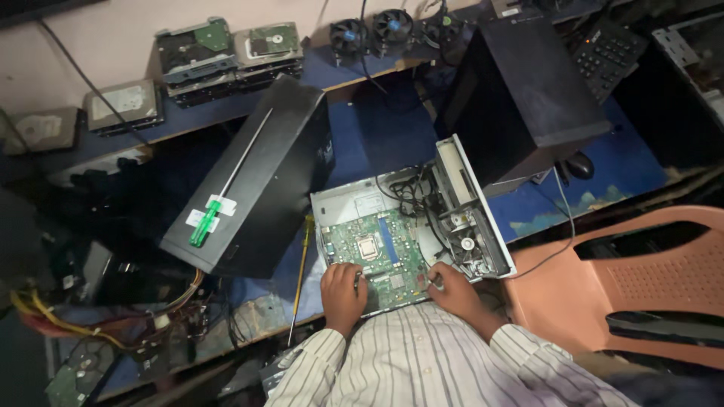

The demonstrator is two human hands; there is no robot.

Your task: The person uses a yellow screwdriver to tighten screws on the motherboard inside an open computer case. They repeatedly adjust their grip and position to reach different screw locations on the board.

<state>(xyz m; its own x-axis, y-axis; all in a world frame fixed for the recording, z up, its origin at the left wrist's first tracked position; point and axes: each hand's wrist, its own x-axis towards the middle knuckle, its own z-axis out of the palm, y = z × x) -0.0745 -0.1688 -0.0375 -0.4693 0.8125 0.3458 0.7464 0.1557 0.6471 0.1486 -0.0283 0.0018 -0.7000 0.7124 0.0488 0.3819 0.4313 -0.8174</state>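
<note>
Two screwdrivers [226, 188], three fans [393, 26]

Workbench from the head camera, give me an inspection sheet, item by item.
Surface: blue bench top, crowded.
Job's things: open computer case, green motherboard exposed.
Clutter: black side panel with green-handled screwdriver on it; yellow screwdriver; hard drives; fans; keyboard; mouse.
Hands: left hand and right hand rest on the motherboard's near edge; grip unclear.
Cables: black bundle inside the case; yellow wires lower left.
Surroundings: orange plastic chair, black tower.

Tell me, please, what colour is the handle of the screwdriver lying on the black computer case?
Translucent green: the screwdriver handle shows clearly in the head view, on the black computer case.
</note>
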